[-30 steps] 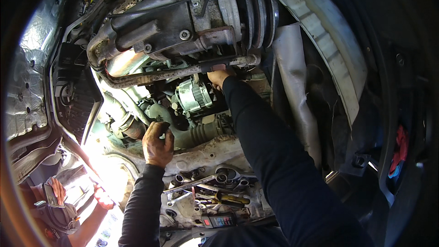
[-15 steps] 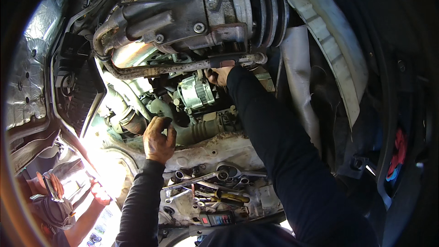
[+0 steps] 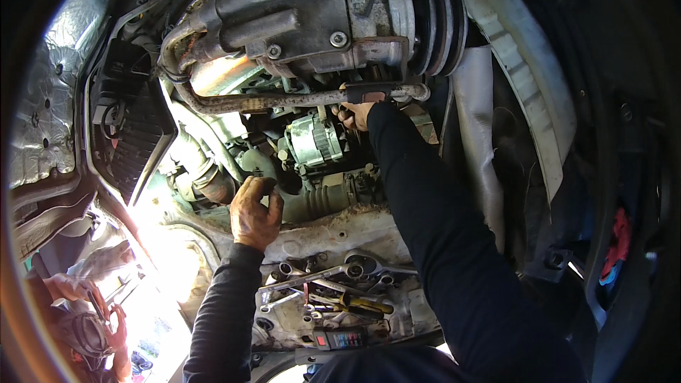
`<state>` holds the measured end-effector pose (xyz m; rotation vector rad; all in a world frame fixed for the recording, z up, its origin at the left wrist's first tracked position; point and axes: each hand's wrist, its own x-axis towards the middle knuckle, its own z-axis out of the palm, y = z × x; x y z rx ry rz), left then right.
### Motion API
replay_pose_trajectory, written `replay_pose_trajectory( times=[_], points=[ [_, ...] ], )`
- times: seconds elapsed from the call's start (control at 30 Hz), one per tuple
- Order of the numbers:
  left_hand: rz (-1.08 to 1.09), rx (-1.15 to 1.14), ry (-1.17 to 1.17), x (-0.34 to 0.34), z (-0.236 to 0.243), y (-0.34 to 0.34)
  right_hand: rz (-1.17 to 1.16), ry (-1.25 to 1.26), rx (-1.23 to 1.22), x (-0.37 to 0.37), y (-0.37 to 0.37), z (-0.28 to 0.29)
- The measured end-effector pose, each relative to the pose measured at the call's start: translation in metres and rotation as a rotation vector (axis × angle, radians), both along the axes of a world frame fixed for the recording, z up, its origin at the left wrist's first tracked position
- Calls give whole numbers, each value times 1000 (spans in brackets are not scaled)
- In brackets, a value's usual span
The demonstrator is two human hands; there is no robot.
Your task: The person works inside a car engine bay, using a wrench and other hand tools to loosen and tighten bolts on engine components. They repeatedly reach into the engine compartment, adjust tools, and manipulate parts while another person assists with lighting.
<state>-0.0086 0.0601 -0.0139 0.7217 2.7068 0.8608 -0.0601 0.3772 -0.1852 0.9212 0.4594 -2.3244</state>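
My left hand (image 3: pixel 254 218), dirty with grease, is curled with its fingers bent over at the front edge of the engine bay. It is beside a grey-green ribbed hose (image 3: pixel 320 202), and whatever is under its fingers is hidden. Farther in, my right hand (image 3: pixel 360 115) reaches beneath a metal pipe (image 3: pixel 262 103), close to the right end of a silvery alternator (image 3: pixel 312 140). Its fingers are bent together; the pipe and the black sleeve cover part of them. Above the pipe sits a large grey compressor (image 3: pixel 298 35) with black pulley grooves (image 3: pixel 436 21).
Several wrenches (image 3: pixel 312 276) and yellow-handled pliers (image 3: pixel 362 303) lie on the front panel nearest me, beside a dark case with coloured marks (image 3: pixel 339 339). Another person's hands (image 3: pixel 106 312) show at the lower left. A black box (image 3: pixel 131 128) stands along the left side.
The whole view has shifted, so the engine parts sit slightly farther right. Both my hands keep about the same places on the engine. The other person's hands have come closer together.
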Motion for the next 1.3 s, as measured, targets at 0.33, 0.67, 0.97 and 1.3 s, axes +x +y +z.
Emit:
replay_pose_trajectory(
  times=[0.33, 0.67, 0.97, 1.3],
  points=[
    [1, -15, -14, -1, 1, 3, -170, 222, 433, -23, -1, -35],
    [4, 2, -18, 0, 1, 4, -357, 367, 133, -14, -17, -61],
    [10, -30, -29, 0, 3, 4, -96, 29, -83, 4, -14, -45],
    [-23, -57, -4, -2, 7, 8, 352, -71, 847, -1, -27, 15]
  ],
)
